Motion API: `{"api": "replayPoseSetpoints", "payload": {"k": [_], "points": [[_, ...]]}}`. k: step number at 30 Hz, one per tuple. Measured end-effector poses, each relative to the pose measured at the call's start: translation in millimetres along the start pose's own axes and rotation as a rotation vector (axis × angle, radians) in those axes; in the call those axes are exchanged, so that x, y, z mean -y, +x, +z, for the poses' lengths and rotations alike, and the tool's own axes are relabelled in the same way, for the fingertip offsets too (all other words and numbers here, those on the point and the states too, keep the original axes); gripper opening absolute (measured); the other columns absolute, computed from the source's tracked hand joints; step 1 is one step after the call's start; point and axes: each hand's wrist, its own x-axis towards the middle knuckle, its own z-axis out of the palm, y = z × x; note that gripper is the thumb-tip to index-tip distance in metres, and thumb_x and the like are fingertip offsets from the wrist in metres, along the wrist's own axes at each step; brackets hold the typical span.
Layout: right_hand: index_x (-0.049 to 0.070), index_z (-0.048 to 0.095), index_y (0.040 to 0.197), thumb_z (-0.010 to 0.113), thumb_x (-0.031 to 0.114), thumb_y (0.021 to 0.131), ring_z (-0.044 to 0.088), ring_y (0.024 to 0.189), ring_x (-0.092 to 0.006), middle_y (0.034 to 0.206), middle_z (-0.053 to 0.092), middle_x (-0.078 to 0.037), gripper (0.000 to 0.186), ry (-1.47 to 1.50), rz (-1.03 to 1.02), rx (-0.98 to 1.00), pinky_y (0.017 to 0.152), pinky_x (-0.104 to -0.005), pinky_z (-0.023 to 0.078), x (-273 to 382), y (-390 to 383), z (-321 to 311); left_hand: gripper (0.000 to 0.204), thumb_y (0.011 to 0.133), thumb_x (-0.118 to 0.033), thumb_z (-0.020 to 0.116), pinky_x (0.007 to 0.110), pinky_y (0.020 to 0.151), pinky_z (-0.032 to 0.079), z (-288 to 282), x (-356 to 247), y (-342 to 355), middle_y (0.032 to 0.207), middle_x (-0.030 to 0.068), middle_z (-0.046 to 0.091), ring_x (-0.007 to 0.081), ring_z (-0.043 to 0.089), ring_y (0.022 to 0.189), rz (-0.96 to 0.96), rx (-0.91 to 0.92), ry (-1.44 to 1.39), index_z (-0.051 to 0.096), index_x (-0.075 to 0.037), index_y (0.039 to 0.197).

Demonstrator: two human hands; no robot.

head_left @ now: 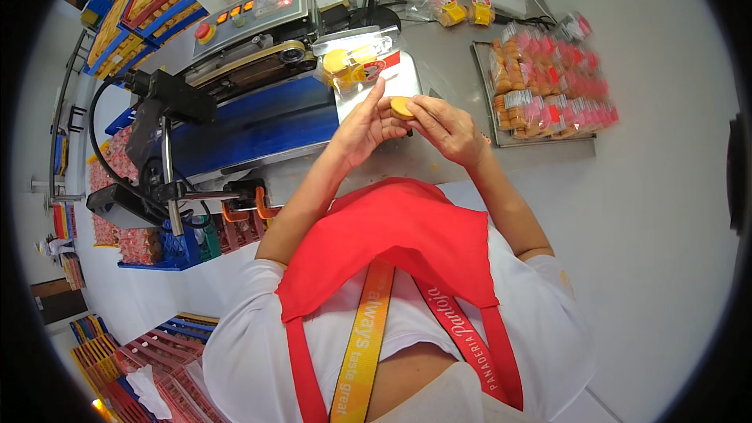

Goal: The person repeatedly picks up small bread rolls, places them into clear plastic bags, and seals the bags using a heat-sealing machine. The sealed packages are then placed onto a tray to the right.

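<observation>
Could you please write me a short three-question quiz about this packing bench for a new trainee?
1. True or false: both hands hold the round yellow biscuit.
2. Where does the tray of packed biscuit bags lie: A) to the person's right, B) on the blue conveyor belt?
3. What lies just beyond the left hand and right hand?

Key: 1 true; 2 A; 3 a clear bag with yellow biscuits.

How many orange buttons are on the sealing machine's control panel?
3 orange buttons sit in a row on the control panel, right of the red knob. Others may be hidden.
</observation>
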Motion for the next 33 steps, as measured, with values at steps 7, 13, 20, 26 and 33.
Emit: {"api": "replayPoseSetpoints", "payload": {"k": [7, 13, 20, 26, 33], "points": [[0.003, 0.051, 0.126, 0.07, 0.014, 0.077, 0.056, 0.105, -0.0328, 0.115, 0.057, -0.016, 0.053, 0.009, 0.452, 0.09, 0.087, -0.0401, 0.047, -35, -42, 0, 0.025, 0.085, -0.01, 0.066, 0.029, 0.075, 0.057, 10, 4, 12, 0.098, 0.0076, 0.065, 0.0156, 0.066, 0.088, 0.109, -0.271, 0.201, 0.06, -0.002, 0.107], [0.004, 0.04, 0.132, 0.062, 0.018, 0.082, 0.05, 0.108, -0.0351, 0.117, 0.054, -0.019, 0.056, -0.349, 0.901, 0.578, 0.09, -0.0448, 0.042, -56, -150, 71, 0.025, 0.083, -0.008, 0.068, 0.026, 0.067, 0.057, 8, 20, 33, 0.094, 0.0063, 0.065, 0.0129, 0.065, 0.082, 0.18, -0.336, 0.115, 0.057, -0.006, 0.105], [0.004, 0.047, 0.12, 0.048, 0.017, 0.093, 0.06, 0.077, -0.0315, 0.085, 0.06, -0.017, 0.029, -0.08, 1.099, 0.048, 0.067, -0.0401, 0.046, -58, -151, 56, 0.031, 0.086, -0.01, 0.067, 0.022, 0.068, 0.052, 11, 22, 49, 0.09, 0.0058, 0.066, 0.0092, 0.062, 0.079, 0.367, -0.391, 0.385, 0.059, 0.0, 0.113], [0.004, 0.052, 0.096, 0.049, 0.02, 0.096, 0.057, 0.059, -0.0369, 0.065, 0.056, -0.015, 0.017, 0.259, 0.951, -0.043, 0.053, -0.0435, 0.041, 25, -52, -13, 0.027, 0.086, -0.008, 0.066, 0.023, 0.069, 0.053, 11, 30, 60, 0.092, 0.008, 0.066, 0.0106, 0.063, 0.08, 0.48, -0.384, 0.466, 0.059, 0.003, 0.11], [0.005, 0.051, 0.092, 0.05, 0.022, 0.095, 0.057, 0.063, -0.0393, 0.068, 0.058, -0.017, 0.017, 0.078, 0.988, 0.016, 0.053, -0.0472, 0.04, 10, -61, -12, 0.02, 0.085, -0.005, 0.066, 0.024, 0.071, 0.054, 16, 22, 55, 0.092, 0.0089, 0.066, 0.0109, 0.063, 0.081, 0.558, -0.404, 0.476, 0.059, 0.003, 0.102]]}}
